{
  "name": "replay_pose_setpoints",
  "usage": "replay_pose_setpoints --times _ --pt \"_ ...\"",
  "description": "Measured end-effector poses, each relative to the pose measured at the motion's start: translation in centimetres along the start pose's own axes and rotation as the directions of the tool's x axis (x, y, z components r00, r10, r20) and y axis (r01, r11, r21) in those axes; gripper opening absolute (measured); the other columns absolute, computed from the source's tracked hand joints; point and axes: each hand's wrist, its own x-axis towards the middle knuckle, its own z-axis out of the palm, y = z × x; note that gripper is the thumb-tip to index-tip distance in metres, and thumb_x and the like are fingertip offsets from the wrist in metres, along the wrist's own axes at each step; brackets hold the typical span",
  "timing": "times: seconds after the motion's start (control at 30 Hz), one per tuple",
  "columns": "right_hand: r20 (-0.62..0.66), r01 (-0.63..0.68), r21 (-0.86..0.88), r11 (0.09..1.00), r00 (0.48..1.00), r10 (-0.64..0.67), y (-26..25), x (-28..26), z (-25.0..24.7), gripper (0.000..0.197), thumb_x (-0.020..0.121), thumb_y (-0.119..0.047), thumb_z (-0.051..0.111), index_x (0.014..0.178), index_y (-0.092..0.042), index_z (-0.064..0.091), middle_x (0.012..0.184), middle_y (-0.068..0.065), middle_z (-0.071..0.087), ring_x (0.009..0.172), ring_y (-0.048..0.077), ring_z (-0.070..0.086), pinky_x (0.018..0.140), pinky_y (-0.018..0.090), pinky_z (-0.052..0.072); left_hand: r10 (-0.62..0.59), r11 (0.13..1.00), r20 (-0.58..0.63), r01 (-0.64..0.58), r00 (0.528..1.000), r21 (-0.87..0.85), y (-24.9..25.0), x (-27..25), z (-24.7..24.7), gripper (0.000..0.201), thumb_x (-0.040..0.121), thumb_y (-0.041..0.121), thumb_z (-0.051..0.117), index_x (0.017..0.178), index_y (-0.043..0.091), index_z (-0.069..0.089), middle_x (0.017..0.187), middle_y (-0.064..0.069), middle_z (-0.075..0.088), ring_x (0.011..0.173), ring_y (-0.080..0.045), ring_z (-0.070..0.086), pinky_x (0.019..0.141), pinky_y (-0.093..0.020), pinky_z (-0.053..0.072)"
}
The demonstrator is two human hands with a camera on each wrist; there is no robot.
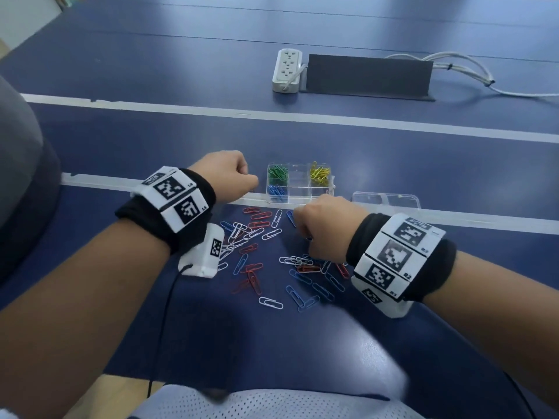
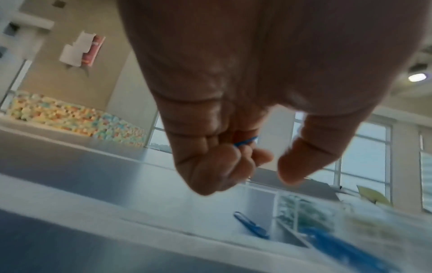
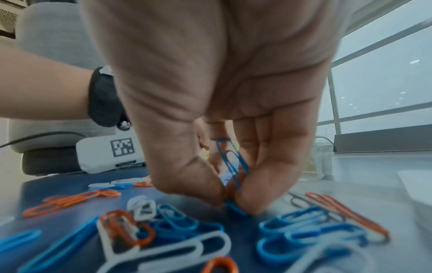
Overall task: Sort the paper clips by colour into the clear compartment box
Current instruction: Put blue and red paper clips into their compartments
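The clear compartment box point(image 1: 299, 193) stands on the blue table with green, yellow and blue clips in separate cells. My left hand point(image 1: 236, 173) hovers just left of it, fingers curled round a blue clip point(image 2: 245, 141). A loose blue clip point(image 2: 251, 228) lies on the table beside the box point(image 2: 290, 208). My right hand point(image 1: 314, 222) reaches down into the scattered pile of red, white and blue clips point(image 1: 257, 255). Thumb and fingertips point(image 3: 247, 201) pinch an upright blue paper clip point(image 3: 230, 158) at the table.
The box's clear lid point(image 1: 385, 199) lies to its right. Farther back are a white power strip point(image 1: 287, 69), a dark grey bracket point(image 1: 369, 75) and white cables point(image 1: 472, 74). White tape lines point(image 1: 302, 117) cross the table. A grey chair point(image 1: 21, 164) stands at my left.
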Motion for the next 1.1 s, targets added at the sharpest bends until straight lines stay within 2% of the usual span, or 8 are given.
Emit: replay_pose_setpoints --times 0.1,0.2,0.33,0.47,0.6,0.73,0.87,1.1 --pt "-0.007 -0.026 0.044 0.999 1.000 0.026 0.3 0.0 -0.3 0.024 0.081 -0.010 0.056 0.104 -0.015 0.058 0.102 0.008 0.061 0.084 0.026 0.049 0.065 0.027 0.037 0.007 0.994 -0.005 -0.007 1.000 0.112 -0.2 0.9 0.2 0.017 0.082 0.031 0.064 0.090 0.020 0.054 0.085 0.001 0.053 0.087 -0.021 0.050 0.072 -0.026 0.036" --pt "-0.074 -0.077 0.089 0.993 0.994 0.083 0.8 0.0 -0.8 0.026 0.084 -0.014 0.054 0.108 -0.020 0.064 0.101 0.005 0.063 0.096 0.027 0.057 0.070 0.026 0.038 0.051 0.980 0.025 -0.054 0.998 0.194 -0.1 1.7 0.5 0.033 0.079 0.028 0.072 0.109 0.021 0.061 0.085 0.002 0.048 0.088 -0.020 0.049 0.075 -0.027 0.039" --pt "-0.128 -0.134 0.110 0.985 0.981 0.148 1.5 0.5 -0.9 0.025 0.087 -0.014 0.051 0.102 -0.013 0.071 0.104 0.011 0.068 0.094 0.031 0.063 0.072 0.028 0.046 0.089 0.972 0.033 -0.094 0.995 0.213 0.1 2.2 0.6 0.017 0.077 0.019 0.075 0.093 0.017 0.070 0.083 -0.001 0.054 0.081 -0.020 0.052 0.070 -0.026 0.041" --pt "-0.105 -0.153 0.130 0.980 0.980 0.167 1.3 1.0 -0.3 0.022 0.087 -0.015 0.053 0.098 -0.005 0.070 0.102 0.014 0.067 0.091 0.032 0.063 0.072 0.029 0.048 0.095 0.969 0.039 -0.101 0.995 0.227 -0.2 2.0 0.7 0.008 0.079 0.021 0.072 0.081 0.014 0.069 0.087 -0.005 0.062 0.082 -0.021 0.056 0.072 -0.027 0.043" --pt "-0.092 -0.124 0.044 0.991 0.988 0.127 0.5 1.0 -0.1 0.016 0.087 -0.013 0.054 0.090 -0.004 0.067 0.083 0.012 0.056 0.074 0.029 0.052 0.066 0.028 0.044 0.060 0.953 0.100 -0.087 0.993 0.289 -0.4 2.0 1.2 0.019 0.088 0.026 0.062 0.090 0.009 0.067 0.102 -0.012 0.068 0.100 -0.029 0.061 0.082 -0.033 0.047" --pt "-0.042 -0.064 -0.020 0.998 0.997 0.063 -0.5 0.8 -0.4 0.012 0.086 -0.005 0.053 0.090 -0.008 0.064 0.073 0.011 0.048 0.074 0.031 0.051 0.067 0.032 0.046 0.059 0.933 0.134 -0.102 0.989 0.344 -0.3 1.6 1.4 0.030 0.093 0.028 0.052 0.099 0.003 0.066 0.105 -0.015 0.067 0.102 -0.032 0.060 0.085 -0.036 0.048" --pt "-0.043 -0.047 -0.029 0.998 0.998 0.046 -0.9 0.7 -0.3 0.026 0.087 -0.004 0.052 0.112 -0.008 0.058 0.108 0.017 0.059 0.100 0.037 0.060 0.067 0.033 0.042 0.091 0.924 0.120 -0.129 0.989 0.360 -0.2 1.3 1.3 0.028 0.092 0.025 0.050 0.097 0.002 0.066 0.102 -0.015 0.068 0.098 -0.032 0.061 0.083 -0.035 0.049" --pt "0.003 -0.080 0.040 0.996 0.997 0.080 -0.5 1.2 0.0 0.023 0.083 -0.008 0.056 0.106 -0.010 0.056 0.107 0.014 0.060 0.100 0.034 0.058 0.072 0.034 0.046 0.165 0.958 0.058 -0.174 0.985 0.229 0.0 0.7 1.3 0.019 0.092 0.015 0.049 0.106 0.011 0.061 0.113 -0.010 0.064 0.109 -0.028 0.056 0.089 -0.033 0.044"
